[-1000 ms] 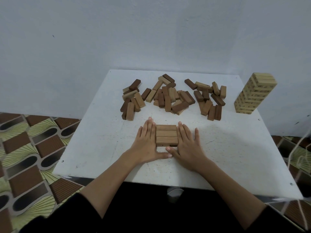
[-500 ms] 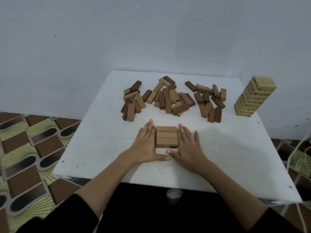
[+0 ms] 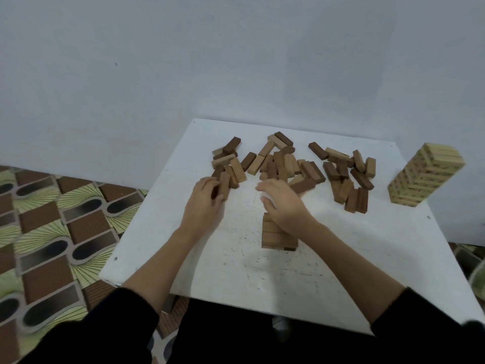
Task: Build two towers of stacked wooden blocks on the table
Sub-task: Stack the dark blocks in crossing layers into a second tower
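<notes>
Head view: left hand (image 3: 203, 203) at the near-left edge of the loose blocks (image 3: 286, 164), fingers (image 3: 217, 191) curled round a brown block (image 3: 224, 185). Right hand (image 3: 284, 203) blurred over the low stack (image 3: 275, 236) mid-counter (image 3: 367, 258); can't tell its fingers' state. Finished tower (image 3: 425, 177) stands far right, w/ pile between.

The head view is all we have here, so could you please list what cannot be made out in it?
- Head view: the right hand is motion-blurred, so its grip is unclear.
- The small stack is partly covered by that hand and wrist.
- The left hand curls around a brown block, hiding its near end.
- Markings on the finished tower are too small to read.
</notes>
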Demonstrator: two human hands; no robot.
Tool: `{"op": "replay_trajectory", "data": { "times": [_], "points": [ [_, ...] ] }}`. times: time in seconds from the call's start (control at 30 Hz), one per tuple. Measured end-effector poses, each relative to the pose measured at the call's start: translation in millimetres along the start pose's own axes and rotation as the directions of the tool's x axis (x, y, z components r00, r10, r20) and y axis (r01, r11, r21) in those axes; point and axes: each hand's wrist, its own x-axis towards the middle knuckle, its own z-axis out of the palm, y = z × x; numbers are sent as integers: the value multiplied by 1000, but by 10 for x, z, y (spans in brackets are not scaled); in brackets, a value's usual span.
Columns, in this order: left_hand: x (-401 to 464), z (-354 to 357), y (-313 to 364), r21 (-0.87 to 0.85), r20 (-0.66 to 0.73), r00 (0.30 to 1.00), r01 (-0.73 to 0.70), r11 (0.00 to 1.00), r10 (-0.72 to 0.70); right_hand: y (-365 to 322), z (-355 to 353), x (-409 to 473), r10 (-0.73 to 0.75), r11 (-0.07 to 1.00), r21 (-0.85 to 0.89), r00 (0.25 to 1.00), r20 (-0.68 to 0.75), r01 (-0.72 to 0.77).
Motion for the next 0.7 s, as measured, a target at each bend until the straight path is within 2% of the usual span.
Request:
{"op": "replay_trajectory", "data": {
  "times": [0.13,0.23,0.4,0.47,0.57,0.7],
  "points": [
    [-55,32,-67,-3,-22,999,30,1000,-30,-261,275,343,-51,998,-25,971,235,59],
    [-100,18,-127,-9,-36,999,-19,1000,18,-326,441,446,-105,987,-87,950,294,136],
    [-210,-59,-159,-59,-154,978,133,989,-140,-276,547,460,-154,983,-47,932,328,179],
    [-242,-20,-206,-16,-144,984,104,994,-105,-232,565,495,-209,974,-16,930,302,224],
    [-263,1,-229,-56,-118,991,64,996,-71,-160,519,612,-149,981,-93,970,194,170],
    [-305,17,-257,-61,-5,990,-142,988,142,-139,427,689,-95,982,-139,967,236,130]
  ]
}}
